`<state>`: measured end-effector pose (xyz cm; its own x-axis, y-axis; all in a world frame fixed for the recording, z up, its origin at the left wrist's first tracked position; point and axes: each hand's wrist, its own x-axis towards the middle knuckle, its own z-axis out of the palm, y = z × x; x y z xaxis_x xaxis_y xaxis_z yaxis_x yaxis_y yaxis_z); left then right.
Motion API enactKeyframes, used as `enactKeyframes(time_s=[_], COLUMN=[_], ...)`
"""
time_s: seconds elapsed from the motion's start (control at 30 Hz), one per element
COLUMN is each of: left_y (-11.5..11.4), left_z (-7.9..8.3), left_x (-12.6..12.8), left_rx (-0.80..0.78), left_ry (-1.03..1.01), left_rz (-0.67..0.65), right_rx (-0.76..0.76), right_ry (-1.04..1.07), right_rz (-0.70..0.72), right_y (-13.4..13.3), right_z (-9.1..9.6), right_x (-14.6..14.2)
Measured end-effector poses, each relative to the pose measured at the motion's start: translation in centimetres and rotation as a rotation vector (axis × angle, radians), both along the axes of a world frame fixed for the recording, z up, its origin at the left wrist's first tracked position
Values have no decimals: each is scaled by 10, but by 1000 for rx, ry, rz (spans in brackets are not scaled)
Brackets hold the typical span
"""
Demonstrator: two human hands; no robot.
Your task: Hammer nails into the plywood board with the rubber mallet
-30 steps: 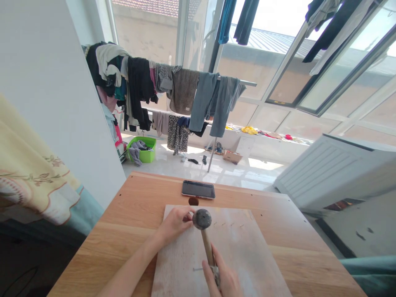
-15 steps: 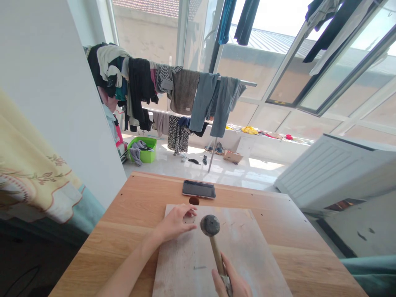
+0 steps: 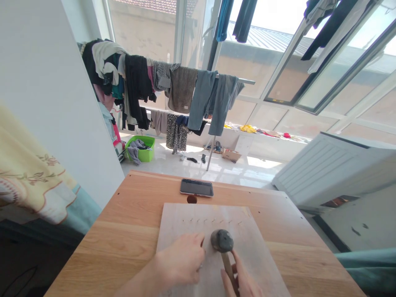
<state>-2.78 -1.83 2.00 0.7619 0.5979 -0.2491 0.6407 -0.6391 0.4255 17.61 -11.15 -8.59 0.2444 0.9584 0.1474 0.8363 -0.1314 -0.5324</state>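
A light wooden board (image 3: 253, 251) lies on the tabletop, with a row of several small nails (image 3: 213, 221) standing along its far side. My left hand (image 3: 182, 258) is low over the board's left half, fingers curled down and closed. A small shiny bit of a nail (image 3: 201, 266) shows at its fingertips; the rest is hidden by the hand. Wrapped around the handle of a mallet with a dark head (image 3: 222, 241) is my right hand (image 3: 243, 278). The mallet's head points away from me, just right of my left hand and nearer me than the nail row.
A phone (image 3: 196, 187) lies beyond the board, beside a round hole (image 3: 192, 199) in the wooden table (image 3: 123, 222). Past the table's far edge stand a drying rack with clothes (image 3: 182, 90) and a green basin (image 3: 145, 154). A curtain (image 3: 40, 173) hangs at the left.
My left hand has moved from the far left end of the nail row back toward me, to where a loose nail lay. The mallet has come slightly nearer and to the right.
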Motion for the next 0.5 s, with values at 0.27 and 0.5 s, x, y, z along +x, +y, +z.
enactKeyframes(time_s=[0.27,0.5], left_y=[7,6], left_z=[3,5], left_x=[-11,-6], left_rx=[77,76], left_ry=[90,68], left_rz=[57,23], right_rx=[-1,-2], right_ry=[1,117], right_rz=[28,6], right_y=[20,20], right_z=[7,18], right_x=[-11,-10])
